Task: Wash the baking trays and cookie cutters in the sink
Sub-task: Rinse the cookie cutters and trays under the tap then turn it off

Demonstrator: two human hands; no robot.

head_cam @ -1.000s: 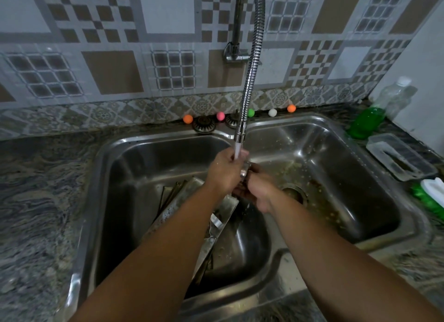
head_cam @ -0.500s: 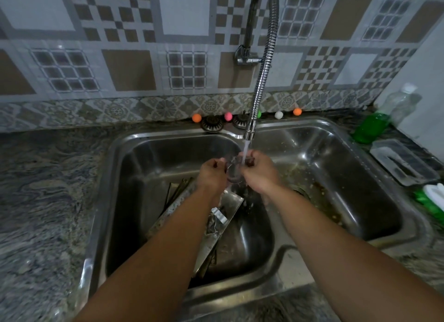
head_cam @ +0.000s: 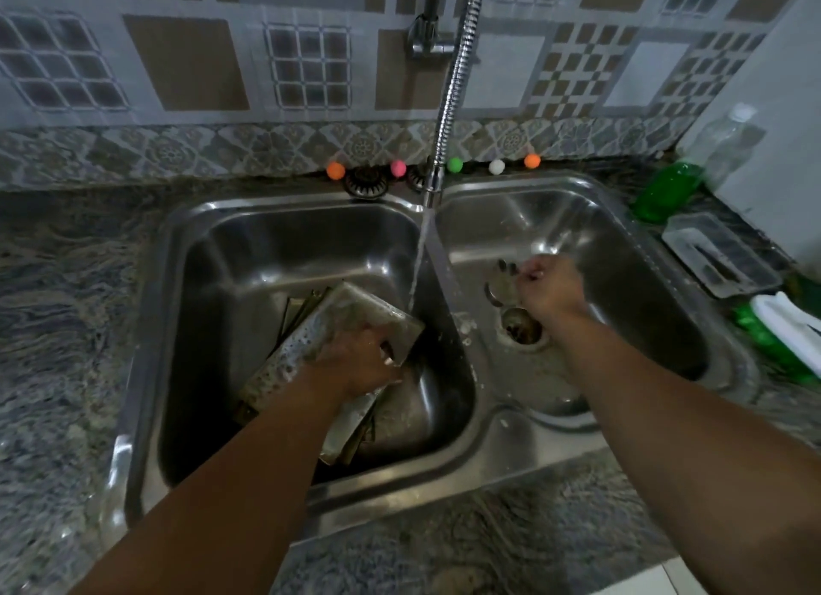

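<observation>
Right hand [head_cam: 551, 290] pinches a small cutter [head_cam: 502, 283] over the rt basin's drain – set it down gently; left hand [head_cam: 355, 363], fingers curled on the soapy tray [head_cam: 328, 323], should tilt it under the stream.

Soapy metal baking trays [head_cam: 311, 341] lean in a stack in the left sink bowl [head_cam: 284, 248], and a small shiny cookie cutter [head_cam: 500, 285] hangs over the right bowl.
</observation>
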